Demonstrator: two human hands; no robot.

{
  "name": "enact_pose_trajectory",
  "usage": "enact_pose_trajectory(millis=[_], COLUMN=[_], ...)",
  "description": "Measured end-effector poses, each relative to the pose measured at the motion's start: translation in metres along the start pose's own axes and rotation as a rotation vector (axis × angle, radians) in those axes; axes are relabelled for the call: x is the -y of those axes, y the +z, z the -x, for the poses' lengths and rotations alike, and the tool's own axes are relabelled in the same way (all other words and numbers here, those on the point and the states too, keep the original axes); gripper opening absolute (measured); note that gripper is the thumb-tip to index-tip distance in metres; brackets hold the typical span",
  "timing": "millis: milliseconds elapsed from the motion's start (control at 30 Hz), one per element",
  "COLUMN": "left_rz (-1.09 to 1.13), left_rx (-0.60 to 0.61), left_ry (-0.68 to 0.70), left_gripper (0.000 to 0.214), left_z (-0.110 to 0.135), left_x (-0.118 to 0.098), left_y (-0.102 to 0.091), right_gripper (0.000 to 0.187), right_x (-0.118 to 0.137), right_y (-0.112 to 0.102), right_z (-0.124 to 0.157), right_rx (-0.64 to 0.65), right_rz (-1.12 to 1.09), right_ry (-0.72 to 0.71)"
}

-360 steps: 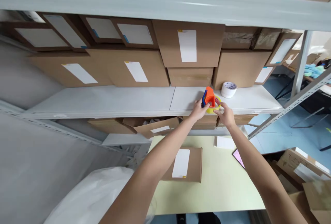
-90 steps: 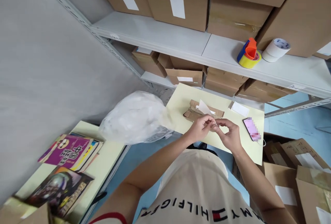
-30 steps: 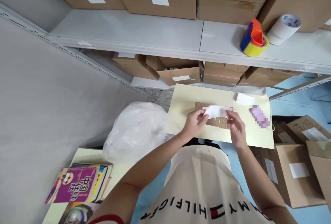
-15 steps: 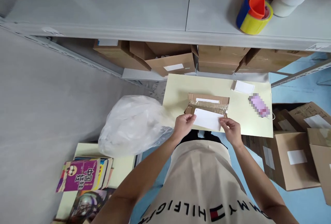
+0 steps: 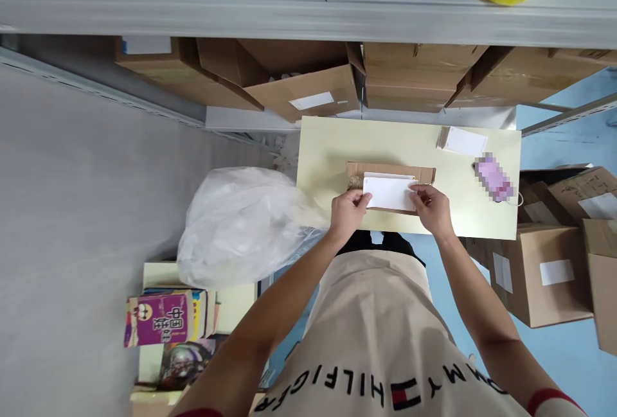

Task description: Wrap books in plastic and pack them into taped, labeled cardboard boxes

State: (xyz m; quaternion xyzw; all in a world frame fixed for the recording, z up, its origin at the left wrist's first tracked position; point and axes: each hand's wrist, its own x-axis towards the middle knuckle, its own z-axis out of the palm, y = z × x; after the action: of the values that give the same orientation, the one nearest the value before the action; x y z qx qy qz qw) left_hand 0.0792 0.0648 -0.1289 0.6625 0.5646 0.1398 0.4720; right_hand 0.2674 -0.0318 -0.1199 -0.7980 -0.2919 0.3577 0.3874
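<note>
A white label (image 5: 389, 193) is stretched flat between my two hands, over a taped cardboard box (image 5: 385, 168) on the cream table (image 5: 321, 147). My left hand (image 5: 349, 212) pinches its left end between thumb and fingers. At the right end, my right hand (image 5: 432, 210) grips the label in the same way. Another white strip shows on the box just behind the label's far edge. The label covers most of the box's top, so I cannot tell whether it touches the cardboard.
A stack of white labels (image 5: 465, 141) and a pink phone (image 5: 494, 177) lie on the table's right side. A large clear plastic bag (image 5: 236, 224) bulges at the left. Cardboard boxes (image 5: 549, 272) stand at the right. Behind the table runs a grey shelf (image 5: 270, 18).
Both hands have moved the label away from me, further over the box, hiding most of its tape and white strip. The camera view has tilted downward.
</note>
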Motion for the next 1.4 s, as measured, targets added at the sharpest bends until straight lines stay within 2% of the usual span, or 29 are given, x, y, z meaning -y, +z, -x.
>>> enact_pose_trajectory(millis=[100, 200, 267, 533, 733, 933, 1067, 1233, 1400], left_rz=[-0.013, 0.017, 0.034, -0.082, -0.22, -0.542, -0.767, -0.876, -0.853], left_rx=[-0.013, -0.018, -0.017, 0.001, 0.077, 0.149, 0.226, 0.242, 0.198], left_ry=[-0.009, -0.052, -0.074, -0.091, -0.103, -0.102, -0.065, -0.063, -0.022], left_gripper=[0.024, 0.061, 0.07, 0.065, 0.065, 0.067, 0.07, 0.076, 0.077], left_z=[-0.003, -0.006, -0.007, -0.014, -0.02, -0.024, -0.027, -0.027, -0.025], left_x=[0.002, 0.003, 0.002, -0.003, -0.01, -0.027, -0.04, -0.046, -0.041], left_y=[0.003, 0.002, 0.001, -0.004, -0.005, -0.009, -0.013, -0.018, -0.016], right_gripper=[0.039, 0.039, 0.039, 0.03, 0.03, 0.03, 0.039, 0.046, 0.052], right_x=[0.0, 0.0, -0.001, 0.002, 0.009, 0.021, 0.021, 0.009, 0.005], right_y=[0.0, 0.0, 0.001, 0.002, 0.004, 0.004, 0.0, -0.007, -0.004], right_z=[-0.003, -0.006, -0.008, -0.011, -0.013, -0.006, -0.002, 0.0, 0.005], right_rx=[-0.022, -0.038, -0.035, 0.003, 0.022, 0.085, 0.075, 0.089, 0.01], right_rz=[0.043, 0.093, 0.114, 0.276, 0.481, 0.766, 0.947, 0.983, 0.906], right_ry=[-0.011, -0.022, -0.022, -0.039, -0.068, -0.121, -0.127, -0.188, -0.358])
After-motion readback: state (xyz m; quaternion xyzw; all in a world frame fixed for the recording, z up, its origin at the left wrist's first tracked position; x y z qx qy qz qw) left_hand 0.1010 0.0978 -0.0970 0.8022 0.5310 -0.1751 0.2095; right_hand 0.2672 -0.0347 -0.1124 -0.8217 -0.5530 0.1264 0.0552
